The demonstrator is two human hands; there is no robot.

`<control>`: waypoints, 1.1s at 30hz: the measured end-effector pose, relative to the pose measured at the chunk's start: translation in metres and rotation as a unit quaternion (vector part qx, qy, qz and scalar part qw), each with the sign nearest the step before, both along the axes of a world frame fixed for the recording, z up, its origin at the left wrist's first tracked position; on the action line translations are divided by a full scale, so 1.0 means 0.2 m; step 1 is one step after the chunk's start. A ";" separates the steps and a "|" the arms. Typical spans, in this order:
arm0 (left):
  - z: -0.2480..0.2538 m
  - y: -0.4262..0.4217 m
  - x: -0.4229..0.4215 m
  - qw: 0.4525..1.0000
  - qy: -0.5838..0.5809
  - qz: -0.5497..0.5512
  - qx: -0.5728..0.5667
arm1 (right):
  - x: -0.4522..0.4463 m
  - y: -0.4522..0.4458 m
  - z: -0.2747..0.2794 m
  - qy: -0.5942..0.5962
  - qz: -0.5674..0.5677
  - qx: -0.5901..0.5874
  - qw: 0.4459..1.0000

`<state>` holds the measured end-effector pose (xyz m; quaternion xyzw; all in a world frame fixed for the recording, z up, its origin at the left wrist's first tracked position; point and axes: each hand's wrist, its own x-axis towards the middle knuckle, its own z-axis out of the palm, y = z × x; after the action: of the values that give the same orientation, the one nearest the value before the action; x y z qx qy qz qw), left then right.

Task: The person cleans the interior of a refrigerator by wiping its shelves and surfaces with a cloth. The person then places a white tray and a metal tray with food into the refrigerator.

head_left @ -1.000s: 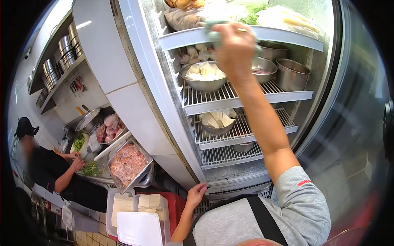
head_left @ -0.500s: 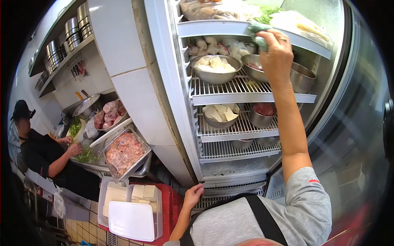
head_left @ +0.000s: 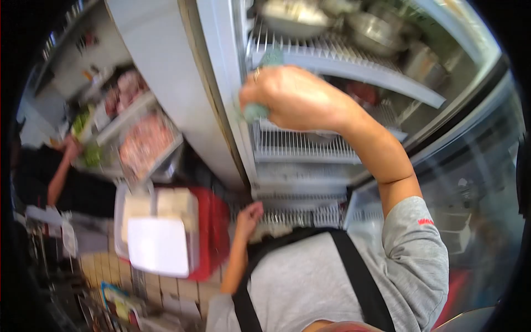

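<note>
My right hand [head_left: 296, 97] is closed around a green cloth [head_left: 271, 57], which sticks out above and below the fingers. It is at the left end of a fridge shelf's white front strip [head_left: 354, 64], close to the door frame; whether the cloth touches the strip is blurred. On that shelf stand a bowl of white chunks [head_left: 296, 17] and a metal bowl [head_left: 376, 34]. Below, partly behind my forearm, is red meat [head_left: 362, 92], above a lower wire shelf [head_left: 301, 141]. My left hand [head_left: 249, 219] hangs low near the fridge base, fingers curled, with nothing visible in it.
At left, a tray of ground meat [head_left: 145, 138] sits above a plastic tub [head_left: 119, 221] with pale blocks and a white lid [head_left: 159, 246], next to a red crate [head_left: 214, 232]. A co-worker's arm [head_left: 58, 177] reaches over greens. The glass door [head_left: 470, 171] stands open at right.
My right hand has moved down and left with the cloth, from the top shelf's strip to the left end of the strip below. The view has tilted down. My left hand stays low.
</note>
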<state>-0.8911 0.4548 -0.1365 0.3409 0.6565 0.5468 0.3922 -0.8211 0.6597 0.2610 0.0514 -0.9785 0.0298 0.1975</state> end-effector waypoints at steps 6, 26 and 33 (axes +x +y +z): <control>-0.09 -0.22 0.22 0.983 -0.088 0.124 -0.102 | 0.34 0.01 -1.36 -0.387 -0.037 -0.261 0.883; -0.59 -0.37 1.02 0.907 -0.214 0.219 -0.291 | 1.08 0.85 -3.28 -0.253 -0.564 -0.079 0.782; -0.63 -0.40 1.02 0.902 -0.223 0.229 -0.289 | 0.19 0.39 -3.15 -0.004 -0.354 -0.330 0.875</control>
<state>-0.6877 0.3757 -0.2622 -0.0784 0.7409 0.4698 0.4735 -0.7834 0.7373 -0.3696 -0.3667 -0.8655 0.2793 0.1962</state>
